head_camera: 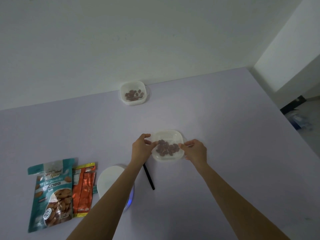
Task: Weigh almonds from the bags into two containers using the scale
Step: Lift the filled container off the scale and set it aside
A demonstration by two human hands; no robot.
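Head view: left hand (141, 148) and right hand (196, 150) each pinch a rim of the almond container (167, 133) between them. Fingertip grip only, so a slip could tip almonds (166, 147) out; scale (110, 179) just behind the left hand might get bumped.

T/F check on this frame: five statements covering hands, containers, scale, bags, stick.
1. Both the left hand and the right hand grip the near container. True.
2. The far container is empty. False: it holds almonds.
3. The near container sits on the scale. False: the scale lies apart from it, closer to the person, partly hidden by the left forearm.
4. A teal bag and an orange bag lie left of the scale. True.
5. The black stick lies inside the near container. False: it lies on the table, between scale and near container.
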